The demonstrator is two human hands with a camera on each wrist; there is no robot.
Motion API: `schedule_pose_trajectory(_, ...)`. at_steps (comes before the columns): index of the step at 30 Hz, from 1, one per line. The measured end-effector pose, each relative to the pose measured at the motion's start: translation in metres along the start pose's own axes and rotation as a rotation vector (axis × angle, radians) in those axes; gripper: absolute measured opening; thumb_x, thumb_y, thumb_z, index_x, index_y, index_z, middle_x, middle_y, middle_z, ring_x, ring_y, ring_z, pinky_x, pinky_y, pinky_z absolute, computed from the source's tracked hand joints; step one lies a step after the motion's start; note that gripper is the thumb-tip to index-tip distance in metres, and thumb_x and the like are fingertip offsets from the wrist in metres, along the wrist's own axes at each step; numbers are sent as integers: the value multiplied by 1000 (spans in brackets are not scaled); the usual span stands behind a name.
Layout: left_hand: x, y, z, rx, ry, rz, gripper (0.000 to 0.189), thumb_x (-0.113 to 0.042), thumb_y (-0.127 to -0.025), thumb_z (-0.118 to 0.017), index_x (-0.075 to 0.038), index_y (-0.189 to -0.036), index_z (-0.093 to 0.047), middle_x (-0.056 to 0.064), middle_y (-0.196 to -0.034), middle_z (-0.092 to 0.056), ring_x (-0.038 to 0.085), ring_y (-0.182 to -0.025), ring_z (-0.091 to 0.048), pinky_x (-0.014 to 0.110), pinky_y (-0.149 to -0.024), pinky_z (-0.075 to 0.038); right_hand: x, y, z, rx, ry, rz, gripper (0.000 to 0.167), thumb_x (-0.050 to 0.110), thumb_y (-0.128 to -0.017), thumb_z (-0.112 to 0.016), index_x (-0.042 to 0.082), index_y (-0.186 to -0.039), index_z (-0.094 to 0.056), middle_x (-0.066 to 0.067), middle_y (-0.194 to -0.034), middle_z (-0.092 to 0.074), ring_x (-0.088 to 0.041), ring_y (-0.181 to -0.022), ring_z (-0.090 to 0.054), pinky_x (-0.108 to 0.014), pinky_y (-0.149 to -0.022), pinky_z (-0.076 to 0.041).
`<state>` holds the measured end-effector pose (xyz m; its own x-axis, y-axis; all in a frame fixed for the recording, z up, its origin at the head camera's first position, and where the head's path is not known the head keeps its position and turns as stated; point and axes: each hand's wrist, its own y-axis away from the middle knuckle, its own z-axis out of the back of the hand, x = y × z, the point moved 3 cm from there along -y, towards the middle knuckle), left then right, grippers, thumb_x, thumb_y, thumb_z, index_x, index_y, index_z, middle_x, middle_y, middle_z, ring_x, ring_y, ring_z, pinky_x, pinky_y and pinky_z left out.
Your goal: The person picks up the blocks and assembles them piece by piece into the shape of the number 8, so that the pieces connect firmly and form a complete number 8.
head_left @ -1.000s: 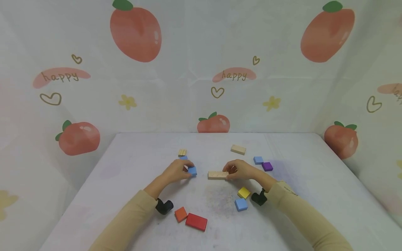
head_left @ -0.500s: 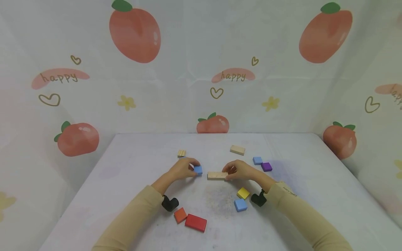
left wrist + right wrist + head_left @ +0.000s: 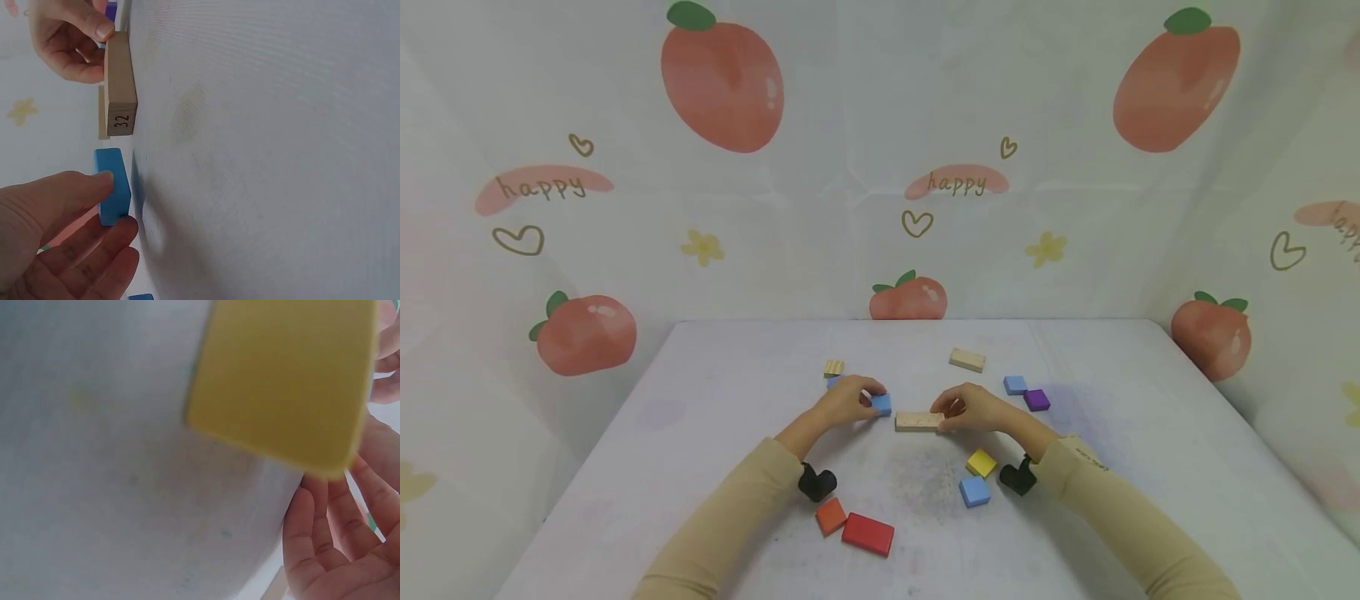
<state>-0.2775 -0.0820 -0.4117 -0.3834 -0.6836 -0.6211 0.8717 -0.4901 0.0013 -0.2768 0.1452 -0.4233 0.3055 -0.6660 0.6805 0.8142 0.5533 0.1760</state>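
Note:
My left hand [image 3: 842, 402] pinches a blue block [image 3: 882, 406] between thumb and fingers. In the left wrist view that blue block [image 3: 117, 203] is held just off the table, its shadow beside it. A short gap to its right lies a long plain wooden block [image 3: 916, 422], flat on the table. My right hand [image 3: 976, 408] holds the wooden block's right end with thumb and fingertips. The number 32 marks the near end of the wooden block [image 3: 120, 81] in the left wrist view. A yellow block [image 3: 284, 381] covers much of the right wrist view, partly hiding the right hand [image 3: 340, 544].
Behind are a striped block [image 3: 834, 367], a partly hidden blue block [image 3: 833, 382] and another wooden block [image 3: 967, 360]. Right lie a blue [image 3: 1015, 385] and a purple block [image 3: 1037, 400]. Nearer are yellow [image 3: 981, 462], blue [image 3: 975, 492], orange [image 3: 831, 517] and red blocks [image 3: 868, 534].
My left hand has carried the blue block to the right, closer to the wooden block. The right hand stays at the wooden block's end.

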Motion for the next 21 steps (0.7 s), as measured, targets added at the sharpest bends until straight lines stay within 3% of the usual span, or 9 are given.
schedule_pose_trajectory(21, -7, -3, -7, -21, -53, 39, 31, -6, -81, -69, -5, -112, -66, 13, -110, -67, 18, -87, -63, 29, -78, -51, 0, -1, -1, 0, 2, -24, 24, 17, -83, -70, 7, -104, -67, -6, -98, -66, -15, -88, -58, -32, -82, -52)
